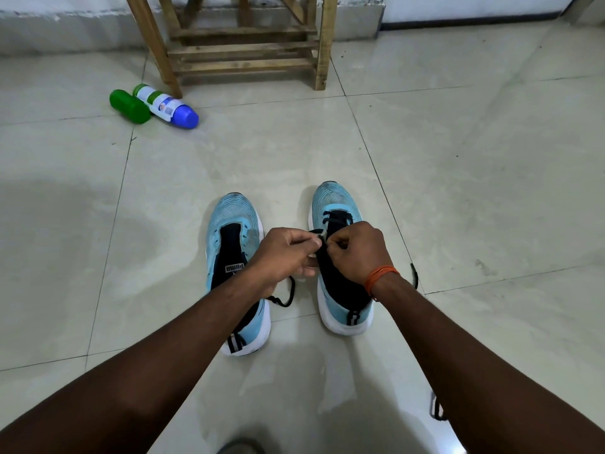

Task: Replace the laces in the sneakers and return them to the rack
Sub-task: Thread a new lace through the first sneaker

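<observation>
1. Bottles lie on the floor (pixel 458 158) in the upper left of the frame: a green bottle (pixel 129 106) touching a white bottle (pixel 163 104) with a blue cap. Its label print is too small to read.
2. A wooden rack (pixel 242 57) stands at top centre, well apart from the sneakers.
3. The left sneaker (pixel 234 217), centre-left, shows bare eyelets. "PUMA" on its tongue reads upside down from this view.
4. The left hand (pixel 281 253) and right hand (pixel 357 250) meet over the right sneaker (pixel 337 198), just right of centre. Both have curled fingers pinching the black lace (pixel 289 291) at an eyelet.
5. Only the front rows of that sneaker are threaded. One loose end trails between the shoes, and the other lies on the floor at its right.
6. Likely trouble:
   - The tip could slip from the pinch or skip an eyelet, leaving a crooked pattern.
   - Pulling one side harder would leave uneven ends.
   - Neither hand pins the shoe down, so a firm tug might slide it on the glossy tile.
</observation>
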